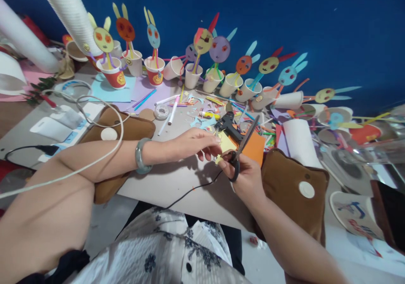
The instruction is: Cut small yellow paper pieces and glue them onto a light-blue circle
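We log black-handled metal scissors (248, 135) held in the right fingers (225, 167) above the smooth worktop (172, 176), long axis slanting, tips up and away to the right. Left fingers (207, 142) curl near pale yellow paper (228, 140); we can't tell if they grip. Tapered paper cups (155, 76) behind hold flat, long-eared paper figures (153, 37).

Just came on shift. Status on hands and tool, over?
Right hand holding scissors. Left hand close by, grip unclear. Glue gun, paper scraps just beyond.
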`<action>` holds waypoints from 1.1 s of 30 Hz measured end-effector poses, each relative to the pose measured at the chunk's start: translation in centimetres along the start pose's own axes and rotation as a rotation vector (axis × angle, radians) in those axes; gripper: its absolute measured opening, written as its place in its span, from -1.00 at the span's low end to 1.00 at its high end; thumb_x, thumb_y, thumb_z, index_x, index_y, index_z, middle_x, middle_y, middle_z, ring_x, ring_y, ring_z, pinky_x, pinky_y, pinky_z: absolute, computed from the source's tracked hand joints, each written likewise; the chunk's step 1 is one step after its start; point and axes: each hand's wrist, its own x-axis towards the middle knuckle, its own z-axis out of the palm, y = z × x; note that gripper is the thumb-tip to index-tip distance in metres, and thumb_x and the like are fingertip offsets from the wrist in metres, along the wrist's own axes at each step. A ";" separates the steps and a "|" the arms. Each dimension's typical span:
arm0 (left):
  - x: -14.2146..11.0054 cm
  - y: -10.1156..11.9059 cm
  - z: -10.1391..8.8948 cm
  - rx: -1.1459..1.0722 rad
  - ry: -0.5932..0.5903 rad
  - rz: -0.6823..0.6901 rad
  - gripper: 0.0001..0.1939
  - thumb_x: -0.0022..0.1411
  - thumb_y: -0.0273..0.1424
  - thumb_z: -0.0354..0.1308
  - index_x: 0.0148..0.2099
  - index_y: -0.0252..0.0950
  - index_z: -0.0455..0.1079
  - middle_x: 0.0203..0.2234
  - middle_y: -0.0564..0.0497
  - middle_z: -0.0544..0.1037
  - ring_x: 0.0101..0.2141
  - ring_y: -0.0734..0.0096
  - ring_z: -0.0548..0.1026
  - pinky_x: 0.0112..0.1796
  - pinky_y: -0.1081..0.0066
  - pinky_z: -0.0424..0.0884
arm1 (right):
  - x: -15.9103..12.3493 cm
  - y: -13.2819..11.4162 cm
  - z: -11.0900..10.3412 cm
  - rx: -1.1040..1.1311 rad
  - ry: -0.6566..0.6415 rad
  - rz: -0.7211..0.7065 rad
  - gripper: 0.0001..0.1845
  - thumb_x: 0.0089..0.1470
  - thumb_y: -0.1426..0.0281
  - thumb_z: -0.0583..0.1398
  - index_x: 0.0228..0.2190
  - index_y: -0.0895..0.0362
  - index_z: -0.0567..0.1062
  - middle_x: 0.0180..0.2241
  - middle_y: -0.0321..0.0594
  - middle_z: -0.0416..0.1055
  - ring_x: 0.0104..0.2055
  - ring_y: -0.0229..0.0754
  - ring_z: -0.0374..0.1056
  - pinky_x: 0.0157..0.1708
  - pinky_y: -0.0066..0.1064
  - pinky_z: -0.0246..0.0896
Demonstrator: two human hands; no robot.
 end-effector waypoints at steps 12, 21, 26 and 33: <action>0.1 -0.5 -0.5 0.195 -0.132 0.082 -0.88 0.08 -0.44 0.28 -0.35 -0.43 0.51 -0.55 0.06 0.49 -0.52 0.63 0.35 -0.47 0.57 0.24 | 0.1 0.0 0.0 0.054 -0.088 0.001 -0.67 -0.06 0.15 0.41 -0.53 0.09 0.47 -0.54 -0.31 0.38 -0.48 -0.25 0.23 -0.46 -0.39 0.17; 0.0 0.2 -0.5 0.120 -0.082 0.033 -0.96 0.08 -0.52 0.22 -0.39 -0.41 0.46 -0.58 0.09 0.48 -0.53 0.64 0.41 -0.49 0.61 0.31 | 0.1 1.2 -0.4 0.026 -0.002 -0.007 -0.59 0.05 0.01 0.29 -0.50 0.10 0.48 -0.51 -0.25 0.39 -0.48 -0.21 0.23 -0.48 -0.37 0.14; 0.0 0.4 -0.6 0.041 0.020 0.027 -0.94 0.10 -0.50 0.21 -0.40 -0.41 0.41 -0.59 0.10 0.46 -0.56 0.64 0.43 -0.52 0.61 0.36 | -0.1 1.9 -0.4 0.044 0.033 -0.002 -0.63 0.09 0.06 0.27 -0.48 0.11 0.50 -0.50 -0.23 0.39 -0.46 -0.21 0.25 -0.47 -0.37 0.15; 0.0 0.2 -0.2 0.049 0.012 0.007 -0.92 0.10 -0.52 0.21 -0.44 -0.42 0.43 -0.62 0.11 0.45 -0.57 0.67 0.41 -0.54 0.64 0.31 | -0.1 0.7 0.0 0.067 0.030 -0.022 -0.73 0.01 0.17 0.36 -0.51 0.08 0.50 -0.55 -0.31 0.36 -0.49 -0.25 0.20 -0.44 -0.38 0.15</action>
